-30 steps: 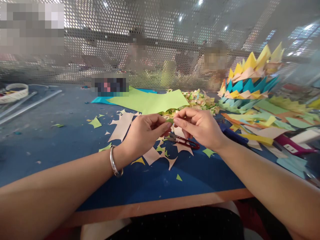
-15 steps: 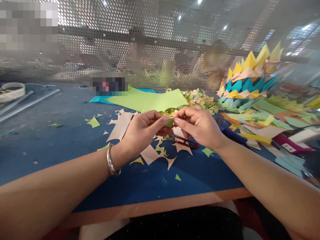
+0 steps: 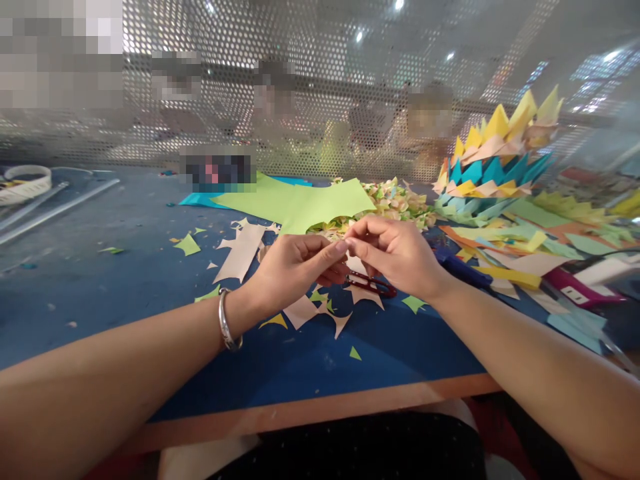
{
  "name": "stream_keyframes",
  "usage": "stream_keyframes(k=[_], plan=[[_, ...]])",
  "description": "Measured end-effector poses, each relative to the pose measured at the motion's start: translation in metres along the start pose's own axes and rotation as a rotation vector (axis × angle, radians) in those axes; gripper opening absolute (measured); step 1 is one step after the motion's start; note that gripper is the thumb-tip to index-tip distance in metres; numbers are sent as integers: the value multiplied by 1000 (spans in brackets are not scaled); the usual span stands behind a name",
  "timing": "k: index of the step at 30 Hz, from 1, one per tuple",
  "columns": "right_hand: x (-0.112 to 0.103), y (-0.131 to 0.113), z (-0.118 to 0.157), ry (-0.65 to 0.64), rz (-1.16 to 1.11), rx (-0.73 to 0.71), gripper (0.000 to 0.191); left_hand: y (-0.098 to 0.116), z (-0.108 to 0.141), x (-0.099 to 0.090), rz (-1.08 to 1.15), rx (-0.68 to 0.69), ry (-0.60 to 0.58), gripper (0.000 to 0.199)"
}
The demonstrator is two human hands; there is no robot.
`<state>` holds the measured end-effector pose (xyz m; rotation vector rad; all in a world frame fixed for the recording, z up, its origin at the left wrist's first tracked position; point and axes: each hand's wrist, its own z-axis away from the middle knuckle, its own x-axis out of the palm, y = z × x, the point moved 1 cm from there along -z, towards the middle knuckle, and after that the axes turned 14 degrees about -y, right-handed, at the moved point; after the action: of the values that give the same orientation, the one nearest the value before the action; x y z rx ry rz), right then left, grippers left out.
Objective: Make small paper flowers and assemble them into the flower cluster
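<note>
My left hand (image 3: 307,267) and my right hand (image 3: 393,253) meet over the table with thumbs and fingers pinched tip to tip. The small green paper piece between them is now almost wholly covered by the fingers. Under my right hand lie dark red-handled scissors (image 3: 383,289), their blades mostly hidden. Pinkish paper scraps (image 3: 300,311) and bits of green paper (image 3: 317,295) are scattered below the hands. Just beyond my fingers rests a large light-green sheet (image 3: 305,203) with scalloped cut edges. A silver bangle (image 3: 227,320) circles my left wrist.
Behind the green sheet is a heap of small paper pieces (image 3: 400,203). Stacked pointed paper rings (image 3: 495,167) stand at the right, near loose strips (image 3: 525,260), a blue tool (image 3: 463,267) and a purple-and-white power strip (image 3: 580,290). A perforated screen (image 3: 320,120) closes off the back.
My fingertips have drawn closer together, and the green paper that showed between them is now covered. My left hand has shifted slightly right and down.
</note>
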<state>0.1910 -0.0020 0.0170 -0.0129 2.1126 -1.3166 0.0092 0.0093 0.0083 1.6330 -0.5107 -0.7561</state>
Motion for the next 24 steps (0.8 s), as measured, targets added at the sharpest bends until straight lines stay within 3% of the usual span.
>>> stream_keyframes(k=[5,12,19,24], plan=[[0,1,1,-17,26,6,16,-4,-2,-1,-74,-7,-39,26],[1,-5,1,-41,-1,4,17,-2,1,-2,-228,104,-8,25],[1,-10,2,-47,0,-7,20,1,3,-3,-203,131,-65,26],[0,-8,3,-51,18,14,21,-2,1,-5,-220,94,-26,26]])
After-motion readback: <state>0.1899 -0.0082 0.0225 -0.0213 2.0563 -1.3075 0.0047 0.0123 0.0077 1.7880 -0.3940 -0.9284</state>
